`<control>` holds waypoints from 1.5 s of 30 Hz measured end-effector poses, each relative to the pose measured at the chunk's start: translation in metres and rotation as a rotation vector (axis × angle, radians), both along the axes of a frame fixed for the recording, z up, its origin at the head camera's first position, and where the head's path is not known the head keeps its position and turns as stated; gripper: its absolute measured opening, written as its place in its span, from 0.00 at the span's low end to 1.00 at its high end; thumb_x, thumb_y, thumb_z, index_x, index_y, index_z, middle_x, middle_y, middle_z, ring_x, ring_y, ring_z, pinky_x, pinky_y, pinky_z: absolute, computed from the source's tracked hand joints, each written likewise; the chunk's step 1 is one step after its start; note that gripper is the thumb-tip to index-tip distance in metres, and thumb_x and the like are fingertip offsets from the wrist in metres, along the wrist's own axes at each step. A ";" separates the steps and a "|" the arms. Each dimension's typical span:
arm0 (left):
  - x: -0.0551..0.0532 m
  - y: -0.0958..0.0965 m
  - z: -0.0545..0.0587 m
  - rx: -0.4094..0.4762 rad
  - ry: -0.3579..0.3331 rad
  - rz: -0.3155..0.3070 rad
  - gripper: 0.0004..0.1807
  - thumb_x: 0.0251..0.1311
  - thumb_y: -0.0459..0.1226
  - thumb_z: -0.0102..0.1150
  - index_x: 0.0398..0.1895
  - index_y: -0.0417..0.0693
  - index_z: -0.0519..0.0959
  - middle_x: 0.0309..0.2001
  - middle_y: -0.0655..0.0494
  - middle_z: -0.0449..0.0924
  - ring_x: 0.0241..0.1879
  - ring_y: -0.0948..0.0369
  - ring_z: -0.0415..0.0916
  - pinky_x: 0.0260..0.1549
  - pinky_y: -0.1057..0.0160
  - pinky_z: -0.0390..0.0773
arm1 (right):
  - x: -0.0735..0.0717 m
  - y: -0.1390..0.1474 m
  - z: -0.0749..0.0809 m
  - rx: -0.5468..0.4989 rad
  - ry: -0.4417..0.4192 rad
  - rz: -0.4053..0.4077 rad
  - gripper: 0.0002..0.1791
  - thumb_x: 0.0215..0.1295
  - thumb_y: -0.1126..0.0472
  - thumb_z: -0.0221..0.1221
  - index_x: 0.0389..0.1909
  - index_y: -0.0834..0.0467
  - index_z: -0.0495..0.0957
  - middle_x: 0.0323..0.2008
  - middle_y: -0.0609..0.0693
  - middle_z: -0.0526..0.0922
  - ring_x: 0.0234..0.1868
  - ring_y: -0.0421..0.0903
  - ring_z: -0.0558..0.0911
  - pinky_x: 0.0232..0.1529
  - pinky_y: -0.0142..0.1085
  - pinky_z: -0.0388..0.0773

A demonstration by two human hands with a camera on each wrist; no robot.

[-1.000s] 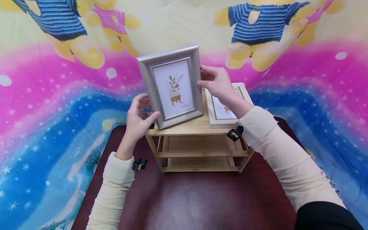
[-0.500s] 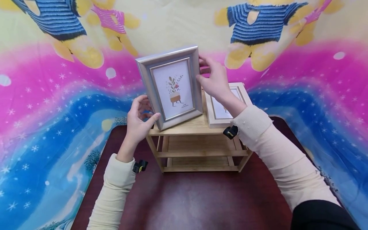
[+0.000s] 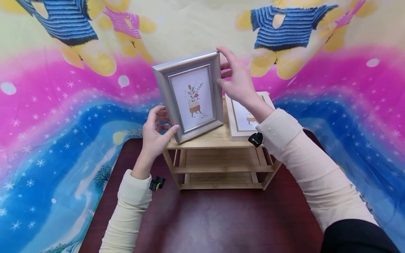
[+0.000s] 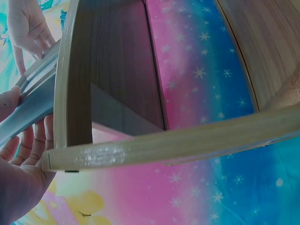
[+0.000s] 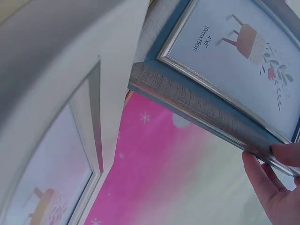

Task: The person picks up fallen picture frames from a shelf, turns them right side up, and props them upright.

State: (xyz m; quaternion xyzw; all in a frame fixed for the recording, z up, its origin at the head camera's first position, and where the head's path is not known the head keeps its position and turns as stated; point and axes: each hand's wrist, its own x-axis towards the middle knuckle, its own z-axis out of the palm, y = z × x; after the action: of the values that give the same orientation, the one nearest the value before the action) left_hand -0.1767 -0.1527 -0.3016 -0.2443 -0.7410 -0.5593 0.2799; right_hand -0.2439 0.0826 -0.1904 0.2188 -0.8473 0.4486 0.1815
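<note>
A silver-grey picture frame [image 3: 193, 100] with a potted-plant print stands tilted on the left part of the wooden rack's top shelf [image 3: 215, 143]. My left hand [image 3: 156, 135] holds its lower left side, thumb in front and fingers behind, as the left wrist view also shows. My right hand [image 3: 238, 82] grips the upper right side, a forefinger reaching up to the top corner. Seen from the right wrist, the thumb [image 5: 287, 154] lies on the front edge of the frame and the other fingers go behind. A cream picture frame [image 3: 233, 119] lies on the shelf to the right, partly covered by my right wrist.
Below the top, the rack has two lower shelves [image 3: 221, 160]. It stands on a dark red table [image 3: 231, 218]. Behind and at both sides hangs a printed cloth [image 3: 190, 21] with bears and snowflakes. A rack side rail [image 4: 187, 140] crosses the left wrist view.
My right hand has slid up the frame's right side, and its forefinger now reaches the top corner. The frame and my left hand have hardly moved.
</note>
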 end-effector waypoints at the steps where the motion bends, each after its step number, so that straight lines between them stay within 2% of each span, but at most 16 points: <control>1: 0.000 0.001 0.000 0.005 0.007 0.004 0.30 0.46 0.22 0.62 0.55 0.31 0.63 0.43 0.41 0.71 0.39 0.61 0.70 0.32 0.69 0.74 | -0.001 0.000 0.000 0.002 -0.001 -0.003 0.39 0.54 0.77 0.54 0.67 0.51 0.57 0.48 0.60 0.78 0.44 0.51 0.79 0.47 0.38 0.75; 6: 0.000 0.006 -0.003 0.040 0.046 0.030 0.30 0.45 0.22 0.62 0.54 0.31 0.64 0.42 0.39 0.71 0.38 0.61 0.70 0.31 0.68 0.74 | -0.004 -0.003 0.001 -0.018 -0.031 0.052 0.37 0.59 0.68 0.56 0.68 0.51 0.54 0.49 0.59 0.77 0.45 0.50 0.78 0.48 0.38 0.75; 10: 0.000 0.011 -0.005 0.057 0.069 0.045 0.30 0.46 0.22 0.63 0.54 0.30 0.64 0.42 0.39 0.71 0.37 0.61 0.70 0.30 0.67 0.73 | -0.002 -0.005 0.001 -0.016 -0.074 0.111 0.42 0.59 0.55 0.59 0.71 0.48 0.47 0.52 0.58 0.74 0.47 0.49 0.77 0.47 0.37 0.75; 13: 0.000 0.014 -0.006 0.053 0.091 0.059 0.29 0.46 0.23 0.63 0.53 0.30 0.64 0.42 0.39 0.71 0.37 0.59 0.70 0.29 0.66 0.73 | 0.000 -0.008 0.002 0.044 -0.086 0.103 0.47 0.56 0.47 0.60 0.71 0.43 0.43 0.61 0.52 0.67 0.51 0.48 0.76 0.47 0.37 0.74; 17: 0.000 0.017 -0.007 0.055 0.107 0.079 0.30 0.45 0.23 0.63 0.53 0.30 0.63 0.41 0.38 0.71 0.35 0.58 0.70 0.28 0.68 0.73 | 0.001 -0.011 0.003 0.122 -0.088 0.076 0.48 0.53 0.41 0.60 0.70 0.38 0.42 0.68 0.42 0.54 0.57 0.49 0.71 0.52 0.36 0.71; 22: 0.000 0.021 -0.009 0.077 0.112 0.087 0.30 0.44 0.22 0.64 0.52 0.30 0.64 0.40 0.39 0.71 0.34 0.60 0.70 0.27 0.70 0.72 | 0.001 -0.013 0.005 0.160 -0.081 0.066 0.49 0.52 0.40 0.60 0.71 0.40 0.42 0.69 0.39 0.49 0.62 0.47 0.64 0.58 0.34 0.64; 29: -0.001 0.028 -0.012 0.103 0.174 0.102 0.29 0.44 0.23 0.64 0.52 0.29 0.65 0.39 0.38 0.72 0.34 0.58 0.71 0.24 0.68 0.73 | 0.000 -0.015 0.007 0.165 -0.094 0.088 0.51 0.51 0.41 0.61 0.71 0.42 0.41 0.69 0.41 0.49 0.64 0.45 0.62 0.59 0.35 0.63; 32: -0.001 0.032 -0.013 0.103 0.196 0.133 0.29 0.43 0.23 0.64 0.51 0.30 0.66 0.38 0.39 0.72 0.33 0.56 0.71 0.24 0.68 0.73 | -0.002 -0.014 0.007 0.156 -0.100 0.107 0.52 0.51 0.41 0.61 0.71 0.43 0.40 0.69 0.42 0.50 0.63 0.45 0.63 0.59 0.35 0.62; 38: 0.000 0.042 -0.014 0.118 0.236 0.197 0.27 0.43 0.23 0.65 0.50 0.31 0.67 0.36 0.40 0.73 0.30 0.55 0.72 0.22 0.66 0.72 | -0.003 -0.013 0.007 0.173 -0.071 0.154 0.52 0.52 0.44 0.61 0.71 0.46 0.38 0.70 0.48 0.47 0.66 0.42 0.54 0.62 0.42 0.59; 45: 0.002 0.051 -0.014 0.111 0.214 0.258 0.28 0.44 0.24 0.65 0.51 0.33 0.67 0.35 0.41 0.72 0.28 0.55 0.72 0.23 0.65 0.74 | -0.002 -0.016 0.008 0.263 -0.010 0.150 0.53 0.49 0.41 0.61 0.71 0.43 0.39 0.70 0.56 0.42 0.68 0.46 0.47 0.65 0.44 0.47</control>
State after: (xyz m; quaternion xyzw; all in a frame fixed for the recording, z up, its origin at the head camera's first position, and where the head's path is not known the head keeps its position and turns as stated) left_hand -0.1746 -0.1012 -0.3153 -0.1892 -0.7002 -0.5297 0.4397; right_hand -0.2461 0.0671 -0.1828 0.3011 -0.8809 0.3473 0.1130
